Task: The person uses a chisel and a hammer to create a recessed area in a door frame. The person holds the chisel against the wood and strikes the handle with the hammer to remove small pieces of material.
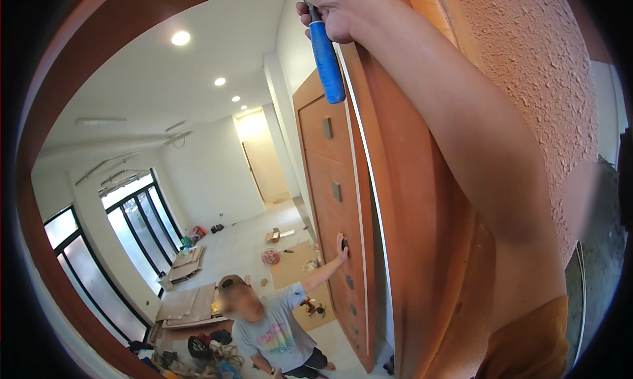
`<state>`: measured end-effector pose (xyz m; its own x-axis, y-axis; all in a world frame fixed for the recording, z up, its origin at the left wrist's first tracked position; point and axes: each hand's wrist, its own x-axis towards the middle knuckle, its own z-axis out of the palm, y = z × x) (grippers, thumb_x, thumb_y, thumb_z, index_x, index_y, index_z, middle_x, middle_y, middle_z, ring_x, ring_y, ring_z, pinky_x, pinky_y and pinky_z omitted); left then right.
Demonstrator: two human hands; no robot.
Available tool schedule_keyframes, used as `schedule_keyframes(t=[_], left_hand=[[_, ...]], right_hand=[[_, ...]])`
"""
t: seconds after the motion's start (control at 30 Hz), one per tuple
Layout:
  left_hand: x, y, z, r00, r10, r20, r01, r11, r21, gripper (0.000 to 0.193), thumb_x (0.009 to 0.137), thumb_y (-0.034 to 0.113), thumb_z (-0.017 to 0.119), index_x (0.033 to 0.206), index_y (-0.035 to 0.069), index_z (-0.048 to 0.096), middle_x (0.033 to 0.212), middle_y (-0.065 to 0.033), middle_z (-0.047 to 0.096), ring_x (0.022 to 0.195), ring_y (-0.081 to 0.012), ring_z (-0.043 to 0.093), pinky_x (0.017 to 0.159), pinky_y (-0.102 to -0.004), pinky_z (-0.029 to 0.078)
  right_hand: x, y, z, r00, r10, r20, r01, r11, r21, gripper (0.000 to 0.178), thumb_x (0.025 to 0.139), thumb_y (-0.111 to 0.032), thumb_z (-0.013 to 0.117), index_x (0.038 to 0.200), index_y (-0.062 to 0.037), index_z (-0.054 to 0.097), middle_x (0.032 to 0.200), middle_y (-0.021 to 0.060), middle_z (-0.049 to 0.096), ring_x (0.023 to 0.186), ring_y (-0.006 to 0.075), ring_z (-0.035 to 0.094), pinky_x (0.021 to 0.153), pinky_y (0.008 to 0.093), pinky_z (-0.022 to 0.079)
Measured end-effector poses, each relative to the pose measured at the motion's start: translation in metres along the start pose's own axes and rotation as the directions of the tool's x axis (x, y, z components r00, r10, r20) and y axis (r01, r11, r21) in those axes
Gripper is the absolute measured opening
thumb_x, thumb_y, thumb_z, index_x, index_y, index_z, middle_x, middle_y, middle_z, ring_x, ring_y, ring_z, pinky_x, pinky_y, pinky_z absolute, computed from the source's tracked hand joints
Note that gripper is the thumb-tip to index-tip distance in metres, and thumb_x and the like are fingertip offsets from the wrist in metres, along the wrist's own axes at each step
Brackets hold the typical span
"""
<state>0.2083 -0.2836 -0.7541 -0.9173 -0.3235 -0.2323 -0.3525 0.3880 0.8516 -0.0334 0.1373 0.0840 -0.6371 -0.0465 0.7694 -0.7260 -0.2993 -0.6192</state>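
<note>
My right hand is raised at the top edge of the view, with the arm reaching up from the lower right. Its fingers are closed round the dark shaft of a blue-handled hand tool. The grip hangs downward and the tool's upper end is hidden, so I cannot make out its exact kind. Close beside the hand is a reddish-brown wooden door frame. Just left of it stands a wooden door with small dark square insets, ajar. My left hand is out of view.
Below, a person in a grey T-shirt rests one hand on the door's handle. Cardboard, a power drill and a pile of bags and tools lie on the floor. Rough orange wall is at right.
</note>
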Motion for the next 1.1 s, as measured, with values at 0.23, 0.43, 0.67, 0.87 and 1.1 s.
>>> schedule_keyframes(t=[0.23,0.43,0.67,0.87,1.1], left_hand=[[-0.005,-0.016,0.002,0.995,0.095,0.033,-0.089,0.984,-0.156,0.05,0.104,0.046,0.054,0.12,0.002,0.073,0.07,0.0005,0.058,0.062,-0.0128,0.053,0.053,-0.0366,0.041],[-0.017,0.038,0.014,0.999,-0.004,0.033,0.009,0.991,-0.134,0.047,0.105,0.043,0.051,0.119,0.005,0.075,0.065,0.0035,0.054,0.058,-0.0097,0.049,0.051,-0.0336,0.037],[0.021,0.047,0.037,0.953,0.102,0.286,-0.048,0.98,-0.191,0.052,0.103,0.048,0.056,0.117,0.0,0.072,0.069,-0.0097,0.061,0.063,-0.0233,0.058,0.056,-0.0423,0.044],[0.049,0.099,0.075,0.938,0.095,0.333,-0.147,0.98,0.136,0.054,0.099,0.049,0.061,0.121,0.0,0.068,0.098,-0.0292,0.071,0.092,-0.0454,0.068,0.081,-0.053,0.051],[0.08,0.089,0.106,0.861,0.119,0.495,-0.169,0.984,0.058,0.055,0.099,0.05,0.062,0.12,0.0,0.069,0.105,-0.0307,0.071,0.097,-0.0444,0.069,0.084,-0.0506,0.052]], right_hand=[[-0.019,-0.006,0.01,0.988,-0.088,-0.129,0.088,0.996,-0.004,0.012,0.097,-0.013,0.056,0.108,-0.0117,0.059,0.078,0.0046,0.052,0.067,0.0227,0.052,0.06,0.0462,0.048],[-0.029,-0.021,-0.002,0.991,-0.052,-0.127,0.043,0.996,-0.072,0.019,0.107,-0.019,0.049,0.122,-0.0105,0.056,0.079,0.0037,0.049,0.065,0.0184,0.051,0.055,0.0355,0.048],[-0.062,-0.019,0.009,0.96,-0.236,-0.148,0.179,0.931,-0.317,0.033,0.112,-0.022,0.042,0.133,-0.0003,0.054,0.087,0.0037,0.05,0.074,0.0139,0.051,0.065,0.0327,0.052],[-0.064,-0.024,0.01,0.945,-0.3,-0.134,0.218,0.877,-0.428,0.029,0.11,-0.017,0.042,0.129,0.0004,0.054,0.091,0.0048,0.05,0.072,0.0152,0.05,0.064,0.0354,0.051],[-0.06,-0.016,0.006,0.929,-0.348,-0.128,0.23,0.811,-0.537,0.03,0.112,-0.018,0.038,0.13,0.0006,0.054,0.09,0.0039,0.048,0.071,0.0142,0.048,0.06,0.0335,0.049]])
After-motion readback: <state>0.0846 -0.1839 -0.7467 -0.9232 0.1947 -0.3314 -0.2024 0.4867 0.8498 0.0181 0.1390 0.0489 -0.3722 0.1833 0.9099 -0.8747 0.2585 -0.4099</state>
